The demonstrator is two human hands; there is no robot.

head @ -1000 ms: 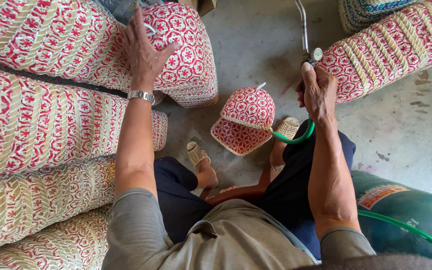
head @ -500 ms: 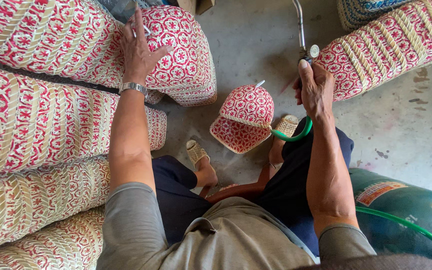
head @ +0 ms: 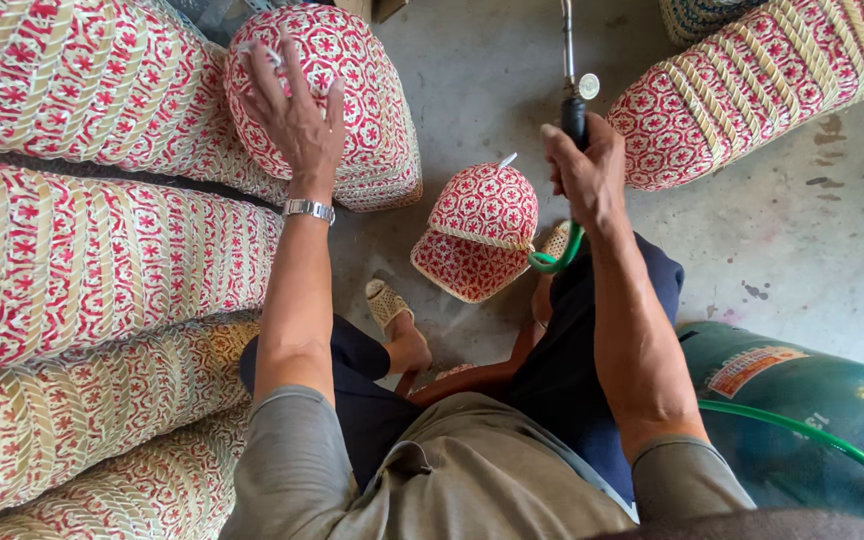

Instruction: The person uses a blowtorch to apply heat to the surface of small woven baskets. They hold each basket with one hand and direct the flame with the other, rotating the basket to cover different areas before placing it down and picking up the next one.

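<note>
My left hand (head: 297,115) lies flat, fingers spread, on the top cap of a stack of red-and-cream woven caps (head: 362,110) lying on its side. A silver watch (head: 309,209) is on that wrist. My right hand (head: 584,172) grips the black handle of a metal gas torch (head: 572,60) whose tube points away from me. A green hose (head: 558,257) runs from the handle. One single woven cap (head: 480,230) rests on the concrete floor between my hands, near my feet.
Long stacks of the same woven caps (head: 82,260) fill the left side. Another stack (head: 762,80) lies at the upper right. A teal gas cylinder (head: 802,400) sits at the lower right with the green hose attached. Grey concrete floor (head: 802,240) shows around it.
My left hand has shifted slightly on the stack's end cap. My right hand has lifted a little with the torch handle. The single cap has stayed on the floor.
</note>
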